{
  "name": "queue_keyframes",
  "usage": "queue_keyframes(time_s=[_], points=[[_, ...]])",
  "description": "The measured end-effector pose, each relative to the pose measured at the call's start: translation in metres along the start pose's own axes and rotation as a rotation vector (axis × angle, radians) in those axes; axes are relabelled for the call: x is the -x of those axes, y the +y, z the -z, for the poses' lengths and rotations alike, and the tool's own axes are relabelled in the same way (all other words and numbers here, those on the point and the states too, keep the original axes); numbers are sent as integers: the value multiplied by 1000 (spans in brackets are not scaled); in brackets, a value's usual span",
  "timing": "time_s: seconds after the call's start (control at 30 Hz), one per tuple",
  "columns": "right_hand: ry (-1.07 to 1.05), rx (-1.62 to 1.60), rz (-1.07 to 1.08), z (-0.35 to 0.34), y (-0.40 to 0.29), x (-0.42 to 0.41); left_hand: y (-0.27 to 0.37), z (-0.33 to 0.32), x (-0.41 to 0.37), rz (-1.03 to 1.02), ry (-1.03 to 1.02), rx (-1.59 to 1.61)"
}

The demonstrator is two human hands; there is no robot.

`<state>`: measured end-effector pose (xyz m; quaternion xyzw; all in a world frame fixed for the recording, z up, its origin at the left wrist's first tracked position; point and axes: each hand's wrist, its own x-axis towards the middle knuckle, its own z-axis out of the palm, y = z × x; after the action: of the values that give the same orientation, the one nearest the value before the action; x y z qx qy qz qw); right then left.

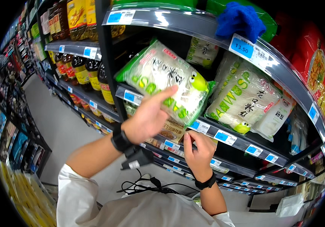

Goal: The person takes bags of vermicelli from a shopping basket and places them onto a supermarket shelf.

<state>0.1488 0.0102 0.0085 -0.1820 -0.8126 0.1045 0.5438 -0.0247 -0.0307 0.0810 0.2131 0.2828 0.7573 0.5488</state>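
Observation:
My left hand (151, 116) grips a clear plastic pack of dried vermicelli noodles (176, 76) by its lower edge, thumb across the printed front. The pack has green ends, a cartoon frog-like face, and is tilted in front of the shelf. My right hand (199, 149) is just below the pack's lower right corner, thumb and forefinger tips together. Nothing shows between them, and whether they touch the corner I cannot tell. To the right, similar vermicelli packs (239, 99) lean on the same shelf, and another pack (202, 52) stands farther back.
A blue cloth (240, 21) hangs over the upper shelf rail (162, 18). Bottles of dark sauce (80, 71) and cooking oil (77, 18) fill shelves at left. Red noodle bags (316, 65) stand at far right. A black cable (156, 184) loops before my waist.

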Motion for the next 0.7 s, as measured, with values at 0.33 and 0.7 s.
queue_keyframes(time_s=[0.33,0.7], points=[[-51,143,-226,18,3,54,58,25,-200,-10,-85,-379],[179,361,-766,41,-14,144,56,46,-301,48,-432,-664]])
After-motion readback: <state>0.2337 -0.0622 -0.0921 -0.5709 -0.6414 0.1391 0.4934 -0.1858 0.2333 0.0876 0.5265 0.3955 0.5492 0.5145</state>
